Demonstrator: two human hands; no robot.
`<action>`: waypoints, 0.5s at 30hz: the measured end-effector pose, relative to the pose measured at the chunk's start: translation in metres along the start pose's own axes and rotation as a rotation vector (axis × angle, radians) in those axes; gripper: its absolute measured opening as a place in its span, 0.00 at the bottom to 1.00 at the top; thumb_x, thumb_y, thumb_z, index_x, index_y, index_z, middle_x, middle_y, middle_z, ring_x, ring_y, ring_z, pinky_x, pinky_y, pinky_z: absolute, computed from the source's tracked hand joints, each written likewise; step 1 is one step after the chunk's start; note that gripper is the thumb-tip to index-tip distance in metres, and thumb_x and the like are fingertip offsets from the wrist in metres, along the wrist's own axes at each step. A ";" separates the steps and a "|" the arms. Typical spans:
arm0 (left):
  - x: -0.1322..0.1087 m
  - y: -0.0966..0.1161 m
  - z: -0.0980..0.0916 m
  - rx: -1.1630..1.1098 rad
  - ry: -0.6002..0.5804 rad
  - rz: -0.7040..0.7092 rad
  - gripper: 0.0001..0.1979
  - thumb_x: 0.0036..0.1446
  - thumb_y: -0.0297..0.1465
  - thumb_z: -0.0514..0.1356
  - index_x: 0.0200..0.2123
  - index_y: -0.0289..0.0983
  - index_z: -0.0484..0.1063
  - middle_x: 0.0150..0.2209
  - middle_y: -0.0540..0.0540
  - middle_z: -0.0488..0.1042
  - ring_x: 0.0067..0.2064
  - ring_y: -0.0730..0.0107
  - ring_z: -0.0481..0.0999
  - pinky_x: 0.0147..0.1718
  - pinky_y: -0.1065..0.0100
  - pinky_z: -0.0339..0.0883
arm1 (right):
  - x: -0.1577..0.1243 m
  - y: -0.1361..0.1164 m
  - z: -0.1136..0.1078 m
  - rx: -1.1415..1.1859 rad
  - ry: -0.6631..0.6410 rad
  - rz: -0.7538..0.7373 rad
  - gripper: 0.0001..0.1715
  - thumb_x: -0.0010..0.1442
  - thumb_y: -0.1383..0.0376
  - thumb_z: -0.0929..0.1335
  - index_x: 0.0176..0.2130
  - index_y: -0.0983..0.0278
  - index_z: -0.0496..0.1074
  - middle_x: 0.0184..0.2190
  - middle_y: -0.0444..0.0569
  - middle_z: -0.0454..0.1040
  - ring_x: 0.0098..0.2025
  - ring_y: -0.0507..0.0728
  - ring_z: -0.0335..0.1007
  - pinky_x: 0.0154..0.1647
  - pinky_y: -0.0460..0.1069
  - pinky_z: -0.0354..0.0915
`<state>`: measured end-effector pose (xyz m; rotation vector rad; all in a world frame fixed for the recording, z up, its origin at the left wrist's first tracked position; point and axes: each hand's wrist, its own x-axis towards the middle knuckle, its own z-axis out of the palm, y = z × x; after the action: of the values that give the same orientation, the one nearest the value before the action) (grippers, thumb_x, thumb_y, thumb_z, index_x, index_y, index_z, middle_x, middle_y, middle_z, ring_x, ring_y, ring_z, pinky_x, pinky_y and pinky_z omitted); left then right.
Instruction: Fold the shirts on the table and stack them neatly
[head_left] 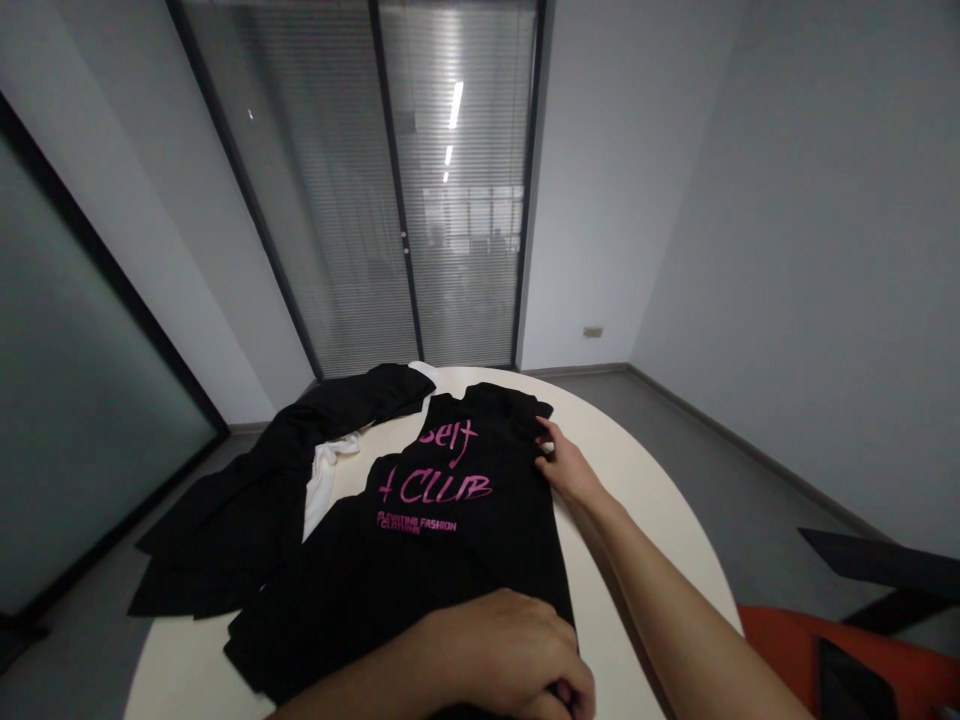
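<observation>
A black T-shirt (465, 555) with pink lettering lies on the round white table, its left side folded in so that part of the print is cut off. At the far right, by its upper edge, the fingertips and thumb of my right hand (566, 465) are bent onto the cloth and grip it. Close to me, my left hand (517, 650) crosses over the lower part of the shirt. Its fingers are curled closed at the near right edge, where the cloth between them is mostly hidden.
Left of the shirt, a heap of black clothing (247, 490) hangs over the table's edge, with white cloth (324, 480) showing beneath it. The round table (660, 530) curves away on the right. An orange chair (885, 650) stands at lower right. Glass panels with blinds (457, 270) are behind.
</observation>
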<state>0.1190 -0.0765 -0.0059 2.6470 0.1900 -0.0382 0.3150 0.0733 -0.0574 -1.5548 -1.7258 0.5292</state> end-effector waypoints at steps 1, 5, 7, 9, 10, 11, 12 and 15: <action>0.004 0.001 0.004 0.028 0.019 0.012 0.07 0.61 0.37 0.64 0.40 0.40 0.77 0.36 0.52 0.77 0.39 0.69 0.76 0.34 0.71 0.64 | 0.000 0.000 -0.001 -0.019 0.011 0.020 0.45 0.53 0.73 0.67 0.67 0.58 0.55 0.48 0.48 0.74 0.36 0.53 0.72 0.41 0.47 0.66; 0.022 0.010 0.015 0.130 0.090 0.101 0.10 0.67 0.37 0.57 0.45 0.40 0.75 0.41 0.48 0.77 0.44 0.66 0.76 0.41 0.69 0.66 | 0.001 0.003 -0.007 -0.093 0.055 0.102 0.41 0.53 0.72 0.67 0.64 0.60 0.60 0.45 0.49 0.76 0.42 0.56 0.74 0.44 0.48 0.65; 0.025 0.015 0.014 0.131 0.102 0.123 0.13 0.69 0.36 0.54 0.48 0.38 0.74 0.44 0.46 0.78 0.47 0.65 0.76 0.46 0.69 0.66 | 0.002 0.008 -0.012 -0.121 0.074 0.142 0.40 0.53 0.72 0.67 0.64 0.61 0.61 0.45 0.49 0.76 0.42 0.56 0.74 0.44 0.48 0.65; 0.020 0.018 0.008 0.086 0.084 0.127 0.15 0.68 0.35 0.54 0.53 0.35 0.71 0.49 0.44 0.77 0.51 0.64 0.76 0.50 0.69 0.66 | 0.003 0.012 -0.017 -0.145 0.098 0.179 0.39 0.53 0.72 0.67 0.63 0.62 0.61 0.46 0.50 0.77 0.42 0.56 0.75 0.43 0.47 0.66; 0.014 0.019 0.005 0.059 0.072 0.130 0.17 0.68 0.34 0.55 0.56 0.34 0.70 0.52 0.43 0.76 0.54 0.63 0.75 0.53 0.69 0.65 | 0.004 0.014 -0.019 -0.157 0.106 0.193 0.39 0.53 0.72 0.67 0.64 0.62 0.61 0.47 0.50 0.77 0.43 0.56 0.75 0.43 0.48 0.66; 0.006 0.019 0.003 0.038 0.066 0.135 0.18 0.67 0.34 0.56 0.58 0.34 0.68 0.56 0.42 0.74 0.58 0.63 0.72 0.57 0.68 0.63 | 0.004 0.015 -0.021 -0.172 0.111 0.206 0.39 0.53 0.72 0.67 0.63 0.63 0.61 0.48 0.51 0.77 0.43 0.57 0.75 0.44 0.48 0.66; -0.003 0.019 0.001 0.030 0.066 0.136 0.19 0.67 0.33 0.56 0.59 0.35 0.67 0.61 0.42 0.70 0.63 0.62 0.68 0.61 0.66 0.60 | 0.004 0.015 -0.022 -0.190 0.114 0.221 0.38 0.54 0.71 0.67 0.63 0.63 0.61 0.48 0.51 0.77 0.44 0.58 0.75 0.44 0.48 0.66; -0.026 0.017 0.008 0.084 0.078 0.095 0.19 0.69 0.32 0.53 0.60 0.41 0.67 0.69 0.44 0.59 0.70 0.60 0.56 0.66 0.57 0.52 | 0.003 0.012 -0.022 -0.258 0.108 0.282 0.34 0.57 0.64 0.67 0.62 0.64 0.63 0.44 0.53 0.79 0.46 0.61 0.75 0.46 0.52 0.67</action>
<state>0.0962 -0.0988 -0.0035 2.7403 0.0898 0.0911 0.3395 0.0747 -0.0507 -1.9900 -1.5491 0.3607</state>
